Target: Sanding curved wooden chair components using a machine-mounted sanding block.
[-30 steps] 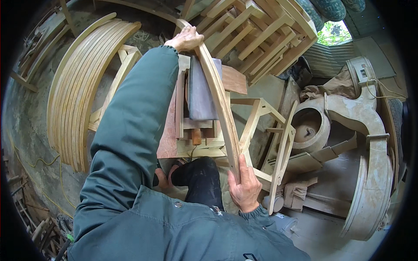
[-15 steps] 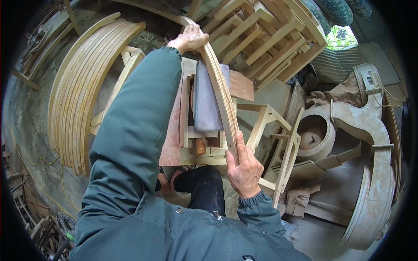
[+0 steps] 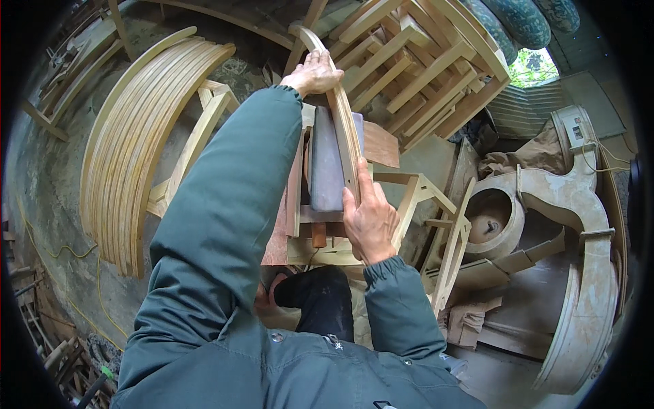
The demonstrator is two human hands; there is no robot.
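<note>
A curved wooden strip point(image 3: 344, 123) runs away from me, bowed along its length, with pale layered edges. My left hand point(image 3: 315, 72) is closed over its far part, fingers laid across the wood. At the near end my right hand point(image 3: 371, 221) grips the strip, thumb on the left side and fingers along the right. The strip lies over a smooth grey belt-like surface point(image 3: 327, 163) set in a wooden frame, and its underside contact is hidden. Below that surface an orange-brown cylinder point(image 3: 318, 235) shows near the frame's front.
A stack of similar curved strips point(image 3: 146, 136) leans on a wooden stand point(image 3: 197, 143) at left. Slatted wooden frames point(image 3: 422, 61) are piled at the far right. A dusty machine with a round housing point(image 3: 490, 215) and a bent duct point(image 3: 565, 184) stands at right. A yellow cord point(image 3: 68, 253) trails on the floor.
The curved strip has slid away from me across the grey surface. My right hand has moved forward and a little left with it; my left hand sits slightly farther right. The view has shifted slightly.
</note>
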